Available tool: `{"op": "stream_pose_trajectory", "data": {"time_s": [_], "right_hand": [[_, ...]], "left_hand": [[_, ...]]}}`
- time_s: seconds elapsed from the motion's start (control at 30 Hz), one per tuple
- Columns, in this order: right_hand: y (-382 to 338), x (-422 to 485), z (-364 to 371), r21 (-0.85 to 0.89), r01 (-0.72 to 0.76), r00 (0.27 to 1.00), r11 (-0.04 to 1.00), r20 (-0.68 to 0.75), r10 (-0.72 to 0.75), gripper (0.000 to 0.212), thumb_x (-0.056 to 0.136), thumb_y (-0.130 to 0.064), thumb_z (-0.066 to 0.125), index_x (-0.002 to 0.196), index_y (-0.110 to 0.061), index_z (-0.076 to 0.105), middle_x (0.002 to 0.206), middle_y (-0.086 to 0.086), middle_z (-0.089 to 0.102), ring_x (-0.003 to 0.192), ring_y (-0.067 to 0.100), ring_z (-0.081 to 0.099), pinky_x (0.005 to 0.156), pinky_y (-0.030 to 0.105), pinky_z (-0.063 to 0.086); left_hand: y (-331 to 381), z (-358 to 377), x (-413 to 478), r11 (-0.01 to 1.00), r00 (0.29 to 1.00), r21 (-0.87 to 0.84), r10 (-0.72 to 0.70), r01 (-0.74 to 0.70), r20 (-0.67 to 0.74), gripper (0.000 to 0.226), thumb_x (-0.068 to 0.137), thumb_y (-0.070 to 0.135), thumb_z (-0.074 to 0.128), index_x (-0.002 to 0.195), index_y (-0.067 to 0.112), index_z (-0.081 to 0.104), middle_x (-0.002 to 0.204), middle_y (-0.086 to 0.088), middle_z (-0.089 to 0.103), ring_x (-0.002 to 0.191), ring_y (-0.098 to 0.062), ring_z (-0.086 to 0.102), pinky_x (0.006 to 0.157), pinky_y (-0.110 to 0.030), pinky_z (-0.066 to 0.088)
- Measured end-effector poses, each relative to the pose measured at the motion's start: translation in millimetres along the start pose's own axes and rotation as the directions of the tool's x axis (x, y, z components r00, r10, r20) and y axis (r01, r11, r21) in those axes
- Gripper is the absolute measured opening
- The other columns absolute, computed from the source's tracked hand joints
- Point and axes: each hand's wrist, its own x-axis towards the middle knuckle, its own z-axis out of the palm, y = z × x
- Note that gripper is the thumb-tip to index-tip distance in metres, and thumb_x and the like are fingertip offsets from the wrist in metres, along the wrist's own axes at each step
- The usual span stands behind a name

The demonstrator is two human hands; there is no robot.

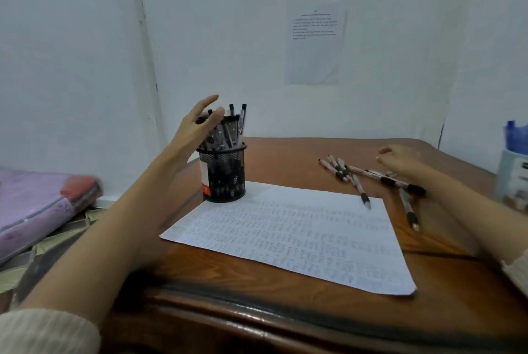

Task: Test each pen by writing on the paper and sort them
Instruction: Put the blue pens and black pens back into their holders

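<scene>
Several pens [225, 130] stand upright in the mesh cup [223, 176], nearest the left hand [197, 125], whose spread fingers [207, 102] grasp nothing; right hand [400, 160], empty, hovers over loose pens [357, 173] by the paper [285, 233]

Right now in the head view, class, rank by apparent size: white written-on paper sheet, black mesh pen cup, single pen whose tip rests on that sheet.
1. white written-on paper sheet
2. black mesh pen cup
3. single pen

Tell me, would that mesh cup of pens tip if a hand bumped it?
Probably it could: the cup is tall and narrow, and its pens stick out above the rim, beside the left hand. On the glossy table it may slide first. The mesh itself looks light.
</scene>
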Motion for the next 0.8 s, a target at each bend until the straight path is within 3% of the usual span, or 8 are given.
{"op": "stream_pose_trajectory", "data": {"time_s": [0.1, 0.17, 0.23, 0.37, 0.43, 0.53, 0.67, 0.8], "right_hand": [[35.8, -1.9, -7.2, -0.141, 0.047, 0.979, 0.989, 0.203, -0.017, 0.039, 0.096, -0.013, 0.044, 0.134, -0.016, 0.049, 0.143, 0.011, 0.043, 0.127, 0.028, 0.042, 0.107, 0.041, 0.034], [43.9, -6.3, -8.5, -0.202, 0.123, 0.971, 0.972, 0.228, -0.076, 0.040, 0.096, -0.003, 0.040, 0.133, -0.016, 0.051, 0.139, 0.011, 0.047, 0.108, 0.020, 0.052, 0.087, 0.029, 0.044], [45.3, -6.5, -7.2, -0.214, 0.163, 0.979, 0.963, 0.158, -0.131, 0.040, 0.095, 0.001, 0.040, 0.128, -0.016, 0.056, 0.134, 0.010, 0.053, 0.097, 0.017, 0.055, 0.074, 0.024, 0.044], [43.4, -1.9, -1.5, -0.230, 0.171, 0.980, 0.958, 0.136, -0.143, 0.037, 0.093, -0.001, 0.044, 0.124, -0.015, 0.060, 0.128, 0.010, 0.058, 0.088, 0.015, 0.058, 0.067, 0.022, 0.044], [42.1, -0.3, -0.7, -0.226, 0.171, 0.981, 0.959, 0.130, -0.144, 0.038, 0.092, -0.001, 0.046, 0.123, -0.016, 0.061, 0.126, 0.010, 0.059, 0.076, 0.010, 0.052, 0.059, 0.020, 0.040], [43.0, 0.4, -1.0, -0.222, 0.171, 0.983, 0.960, 0.107, -0.150, 0.035, 0.090, -0.002, 0.049, 0.119, -0.017, 0.063, 0.123, 0.010, 0.061, 0.092, 0.018, 0.058, 0.072, 0.027, 0.049], [42.4, -3.8, -1.9, -0.263, 0.227, 0.973, 0.938, 0.111, -0.204, 0.031, 0.092, -0.006, 0.051, 0.116, -0.020, 0.065, 0.116, 0.008, 0.063, 0.094, 0.017, 0.057, 0.079, 0.030, 0.050], [33.1, -10.6, -5.0, -0.417, 0.288, 0.953, 0.862, 0.036, -0.301, 0.014, 0.090, -0.028, 0.060, 0.103, -0.028, 0.066, 0.098, 0.000, 0.048, 0.104, 0.019, 0.045, 0.079, 0.027, 0.039]], "left_hand": [[-3.2, -11.3, -1.8, 0.996, 0.958, 0.004, -0.091, 0.093, 0.273, 0.140, 0.026, 0.081, 0.073, 0.146, 0.039, 0.013, 0.141, 0.001, 0.036, 0.123, -0.018, 0.044, 0.103, -0.036, 0.033], [-1.5, -15.6, -3.2, 0.991, 0.929, 0.067, -0.133, 0.117, 0.344, 0.153, 0.018, 0.069, 0.083, 0.147, 0.039, 0.006, 0.143, 0.004, 0.032, 0.124, -0.017, 0.042, 0.105, -0.036, 0.031], [0.3, -13.6, -3.9, 0.988, 0.940, 0.103, -0.145, 0.119, 0.307, 0.151, 0.022, 0.059, 0.088, 0.148, 0.037, 0.008, 0.138, 0.009, 0.032, 0.123, -0.014, 0.042, 0.104, -0.032, 0.031], [1.8, -4.3, -5.1, 0.993, 0.980, 0.091, -0.086, 0.071, 0.178, 0.109, 0.068, 0.020, 0.083, 0.149, 0.031, 0.012, 0.129, 0.014, 0.031, 0.117, -0.008, 0.037, 0.097, -0.026, 0.030], [0.5, -5.7, -4.5, 0.988, 0.980, 0.131, -0.102, 0.080, 0.173, 0.115, 0.057, 0.035, 0.087, 0.147, 0.034, 0.016, 0.136, 0.011, 0.031, 0.120, -0.010, 0.037, 0.099, -0.029, 0.031], [2.5, -11.0, -1.0, 0.975, 0.967, 0.163, -0.183, 0.154, 0.178, 0.143, 0.026, 0.067, 0.081, 0.147, 0.038, 0.011, 0.145, 0.005, 0.029, 0.131, -0.018, 0.035, 0.109, -0.038, 0.029], [4.0, -13.9, 8.6, 0.953, 0.935, 0.234, -0.252, 0.195, 0.249, 0.153, 0.021, 0.073, 0.078, 0.148, 0.039, -0.002, 0.158, 0.006, 0.003, 0.142, -0.021, 0.018, 0.115, -0.043, 0.018], [-8.4, -14.9, 12.2, 0.963, 0.956, 0.188, -0.228, 0.194, 0.184, 0.139, 0.017, 0.075, 0.078, 0.142, 0.041, 0.026, 0.142, -0.002, 0.040, 0.126, -0.024, 0.044, 0.105, -0.040, 0.036]]}}
